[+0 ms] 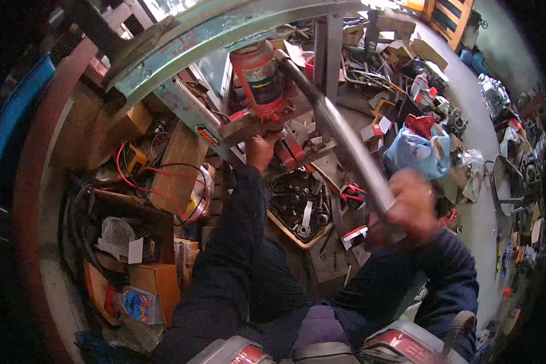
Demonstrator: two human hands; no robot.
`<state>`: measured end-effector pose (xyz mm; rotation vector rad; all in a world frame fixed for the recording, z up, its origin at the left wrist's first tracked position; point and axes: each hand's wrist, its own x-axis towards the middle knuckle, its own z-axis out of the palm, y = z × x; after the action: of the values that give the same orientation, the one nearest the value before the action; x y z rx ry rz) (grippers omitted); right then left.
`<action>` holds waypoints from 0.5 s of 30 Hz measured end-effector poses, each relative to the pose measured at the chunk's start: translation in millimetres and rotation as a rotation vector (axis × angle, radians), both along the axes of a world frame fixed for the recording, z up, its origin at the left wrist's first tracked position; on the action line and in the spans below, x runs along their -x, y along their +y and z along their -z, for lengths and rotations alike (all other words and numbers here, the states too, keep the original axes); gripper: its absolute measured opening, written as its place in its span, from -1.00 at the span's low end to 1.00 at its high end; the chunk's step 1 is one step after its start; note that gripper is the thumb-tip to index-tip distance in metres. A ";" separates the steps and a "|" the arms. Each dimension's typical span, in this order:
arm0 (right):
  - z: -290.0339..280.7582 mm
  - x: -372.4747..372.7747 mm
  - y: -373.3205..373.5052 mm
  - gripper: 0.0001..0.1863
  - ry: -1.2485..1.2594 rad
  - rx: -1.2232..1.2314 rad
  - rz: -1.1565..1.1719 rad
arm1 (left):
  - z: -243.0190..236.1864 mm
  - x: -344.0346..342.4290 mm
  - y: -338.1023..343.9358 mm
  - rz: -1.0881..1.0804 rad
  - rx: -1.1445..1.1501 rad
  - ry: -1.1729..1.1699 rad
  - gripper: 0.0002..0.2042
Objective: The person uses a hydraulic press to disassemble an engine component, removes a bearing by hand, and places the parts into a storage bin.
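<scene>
A red hydraulic bottle jack (255, 91) stands in a pale green steel press frame (185, 36), with coil springs at its sides. A long metal pump handle (349, 142) slants down from the jack to my right hand (409, 206), which is closed round its lower end and blurred. My left hand (264, 151) is raised beneath the jack, its fingers curled at a small part by the red plates (294, 158); what they hold is mostly hidden. A tray of dark metal parts and tools (297, 203) lies below my hands.
Cardboard boxes (151, 285), a yellow meter (138, 162) with red leads and black hoses lie left, beside a blue panel (15, 121). A blue plastic bag (415, 155), scattered metal parts and a wooden pallet (449, 18) are right, along a grey floor strip.
</scene>
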<state>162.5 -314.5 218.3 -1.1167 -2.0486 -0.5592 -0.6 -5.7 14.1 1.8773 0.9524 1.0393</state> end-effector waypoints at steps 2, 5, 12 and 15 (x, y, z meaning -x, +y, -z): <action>69.8 0.7 -16.5 -0.64 0.003 0.173 -0.150 | -2.7 -15.7 -5.1 0.040 -0.078 -0.006 -0.72; 8.0 -15.4 -10.8 -0.67 0.045 0.156 -0.260 | -23.2 -17.4 -17.5 0.166 -0.055 -0.259 -0.68; -108.7 -14.1 50.2 -0.69 -0.138 -0.296 0.642 | -11.2 6.3 -4.6 0.085 0.033 -0.192 -0.72; -24.4 -13.9 4.3 -0.88 0.171 0.169 0.049 | -9.3 -2.0 -9.1 0.054 -0.057 -0.082 -0.75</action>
<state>176.4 -310.2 242.7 -1.2711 -1.9514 -0.3069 1.3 -14.9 23.4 1.8815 0.8277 1.1128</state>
